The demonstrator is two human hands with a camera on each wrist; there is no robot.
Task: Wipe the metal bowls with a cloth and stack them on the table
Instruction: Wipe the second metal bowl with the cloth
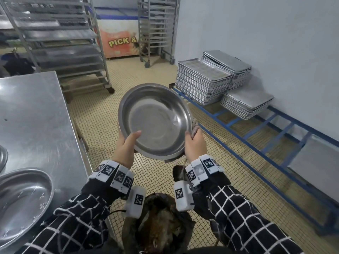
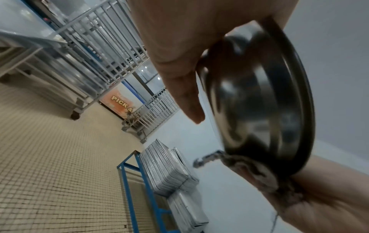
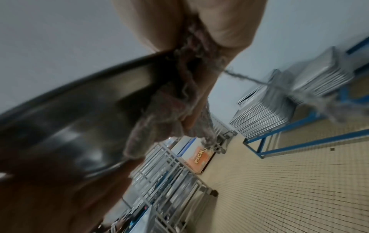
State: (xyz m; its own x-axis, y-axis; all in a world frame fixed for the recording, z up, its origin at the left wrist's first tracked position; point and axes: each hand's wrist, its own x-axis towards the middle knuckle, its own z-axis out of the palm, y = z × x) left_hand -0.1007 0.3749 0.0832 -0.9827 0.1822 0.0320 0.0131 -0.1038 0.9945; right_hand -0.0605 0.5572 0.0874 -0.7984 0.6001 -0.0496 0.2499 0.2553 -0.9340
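I hold a round metal bowl (image 1: 155, 120) tilted up in front of me, above the tiled floor, its inside facing me. My left hand (image 1: 128, 143) pinches its lower left rim, thumb inside and fingers (image 2: 179, 71) along the underside (image 2: 255, 100). My right hand (image 1: 193, 143) grips a worn grey-brown cloth (image 1: 194, 128) and presses it over the bowl's right rim. Up close the cloth (image 3: 169, 110) is bunched against the outer wall of the bowl (image 3: 69, 118), with loose threads trailing. Another metal bowl (image 1: 22, 204) lies on the steel table (image 1: 33, 116) at lower left.
The edge of a third bowl (image 1: 2, 158) shows at the far left of the table. Stacks of metal trays (image 1: 203, 83) sit on a low blue rack (image 1: 256, 136) along the right wall. Wheeled tray racks (image 1: 60, 43) and a chest freezer (image 1: 119, 41) stand behind.
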